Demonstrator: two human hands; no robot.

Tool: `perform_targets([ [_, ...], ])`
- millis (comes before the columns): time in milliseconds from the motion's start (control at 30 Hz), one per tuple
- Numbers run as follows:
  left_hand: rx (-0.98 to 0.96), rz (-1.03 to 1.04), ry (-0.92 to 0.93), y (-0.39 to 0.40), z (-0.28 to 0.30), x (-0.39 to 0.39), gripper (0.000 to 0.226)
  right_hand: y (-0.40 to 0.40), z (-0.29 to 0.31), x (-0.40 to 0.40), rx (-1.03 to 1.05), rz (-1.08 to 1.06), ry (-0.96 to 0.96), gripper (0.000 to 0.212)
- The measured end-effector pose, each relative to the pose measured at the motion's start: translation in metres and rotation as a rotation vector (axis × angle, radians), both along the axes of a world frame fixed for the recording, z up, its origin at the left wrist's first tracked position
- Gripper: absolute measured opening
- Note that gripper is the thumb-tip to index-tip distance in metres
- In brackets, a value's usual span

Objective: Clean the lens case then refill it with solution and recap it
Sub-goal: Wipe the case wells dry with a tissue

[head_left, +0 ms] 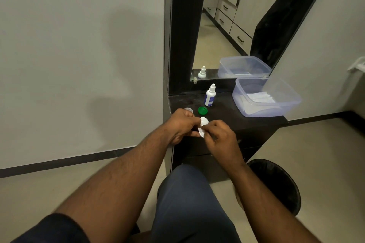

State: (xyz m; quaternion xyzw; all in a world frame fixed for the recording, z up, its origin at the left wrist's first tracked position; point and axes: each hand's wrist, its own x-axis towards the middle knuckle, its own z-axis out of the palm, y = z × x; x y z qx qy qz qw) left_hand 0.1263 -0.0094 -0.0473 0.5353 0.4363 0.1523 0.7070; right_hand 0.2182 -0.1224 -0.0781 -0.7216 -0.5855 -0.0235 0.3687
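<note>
The white lens case (203, 121) is held above the front of the dark dresser top (237, 116). My left hand (181, 126) grips its left side. My right hand (217, 134) is pinched on a small white piece (201, 133) against the case's near well; I cannot tell whether it is a wipe or a cap. A green cap (202, 110) lies loose on the dresser just behind the case. A clear cap (188, 109) sits to its left, partly hidden by my left hand. The white solution bottle (209, 95) stands upright behind the green cap, capped.
A clear plastic tub (276, 108) holding white sheets sits at the dresser's right. A mirror (227, 25) rises behind it. A black waste bin (276, 183) stands on the floor at the right. My knee is under the dresser's front edge.
</note>
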Motion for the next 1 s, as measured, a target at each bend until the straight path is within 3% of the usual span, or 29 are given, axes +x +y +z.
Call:
perform_targets([
  [233, -0.079, -0.044, -0.033, 0.002, 0.004, -0.005, 0.003, 0.0, 0.002, 0.009, -0.059, 0.008, 0.023, 0.019],
  [400, -0.067, -0.063, -0.057, 0.0, 0.004, -0.007, 0.013, 0.005, 0.014, 0.015, -0.035, 0.007, 0.051, 0.016],
  [633, 0.01, -0.103, -0.053, -0.001, 0.005, -0.008, 0.005, 0.016, 0.017, 0.011, 0.081, -0.056, 0.19, 0.013],
  [1000, 0.067, -0.143, -0.026, 0.004, -0.003, -0.008, 0.008, 0.02, 0.021, 0.008, -0.054, 0.032, -0.032, 0.009],
])
